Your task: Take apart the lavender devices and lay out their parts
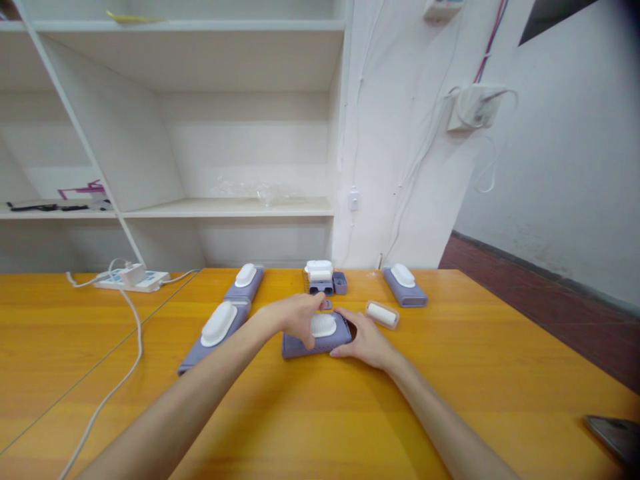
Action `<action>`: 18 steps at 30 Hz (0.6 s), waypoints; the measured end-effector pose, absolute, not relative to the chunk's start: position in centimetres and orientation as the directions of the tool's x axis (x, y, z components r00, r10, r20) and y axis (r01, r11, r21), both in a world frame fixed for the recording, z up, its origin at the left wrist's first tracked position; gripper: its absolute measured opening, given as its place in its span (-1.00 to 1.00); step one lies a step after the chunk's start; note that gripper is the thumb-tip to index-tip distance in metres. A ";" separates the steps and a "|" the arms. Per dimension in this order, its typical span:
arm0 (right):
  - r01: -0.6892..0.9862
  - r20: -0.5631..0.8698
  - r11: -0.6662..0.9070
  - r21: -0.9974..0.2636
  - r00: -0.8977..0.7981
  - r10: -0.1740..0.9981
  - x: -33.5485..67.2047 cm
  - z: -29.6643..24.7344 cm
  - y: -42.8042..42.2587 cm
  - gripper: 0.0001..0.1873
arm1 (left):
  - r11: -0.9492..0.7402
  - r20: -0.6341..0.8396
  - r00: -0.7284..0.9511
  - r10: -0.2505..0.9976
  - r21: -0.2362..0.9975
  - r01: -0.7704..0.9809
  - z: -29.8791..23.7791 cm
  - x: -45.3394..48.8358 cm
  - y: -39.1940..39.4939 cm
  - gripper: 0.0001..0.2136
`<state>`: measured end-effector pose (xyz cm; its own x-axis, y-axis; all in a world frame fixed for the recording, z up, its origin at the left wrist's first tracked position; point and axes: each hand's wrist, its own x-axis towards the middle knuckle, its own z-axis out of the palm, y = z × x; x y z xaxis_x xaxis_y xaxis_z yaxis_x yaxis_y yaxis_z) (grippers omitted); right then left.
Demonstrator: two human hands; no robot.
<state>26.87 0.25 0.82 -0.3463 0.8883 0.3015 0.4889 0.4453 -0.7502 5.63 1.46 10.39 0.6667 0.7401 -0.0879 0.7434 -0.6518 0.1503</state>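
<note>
A purple rectangular case (300, 348) lies on the table in front of me. On top of it is a white oval piece (325, 325) whose upper face looks bristly, like a brush. My left hand (303, 317) closes its thumb and fingers round the left side of that piece. Gripping the case's right end is my right hand (365, 340), its thumb at the near edge and its fingers at the far edge. Just beyond the case sits a small purple part (327, 305), partly behind my left hand.
Similar purple cases with smooth white ovals stand left (219, 325), back left (245, 277) and back right (404, 283). A white roller (383, 315) in a clear cover lies right. Small purple and white parts (320, 275) are behind. A power strip (133, 277) trails a cable; a phone (615, 437) lies right.
</note>
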 end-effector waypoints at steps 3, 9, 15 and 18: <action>0.500 0.300 0.445 -0.743 -0.344 0.889 26.9 0.7 0.3 -0.01 | -0.644 -0.109 0.650 0.752 0.091 0.760 10.6 5.7 1.7 -0.37; 0.557 0.296 0.419 -0.717 -0.301 0.907 26.6 0.6 0.1 -0.01 | -0.655 -0.113 0.650 0.752 -0.017 0.755 10.6 5.7 1.9 -0.43; 0.545 0.291 0.424 -0.724 -0.316 0.903 26.7 0.7 0.1 -0.01 | -0.632 -0.136 0.626 0.768 -0.001 0.775 10.8 5.6 1.8 -0.56; 0.519 0.289 0.428 -0.740 -0.329 0.899 26.8 0.8 0.1 0.00 | -0.667 -0.130 0.669 0.732 0.061 0.742 10.7 5.3 2.1 -0.55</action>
<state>26.82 0.13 0.84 -0.3292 0.8991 0.2887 0.5193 0.4277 -0.7398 5.35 2.07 10.73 0.6689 0.7320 -0.1295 0.7422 -0.6674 0.0609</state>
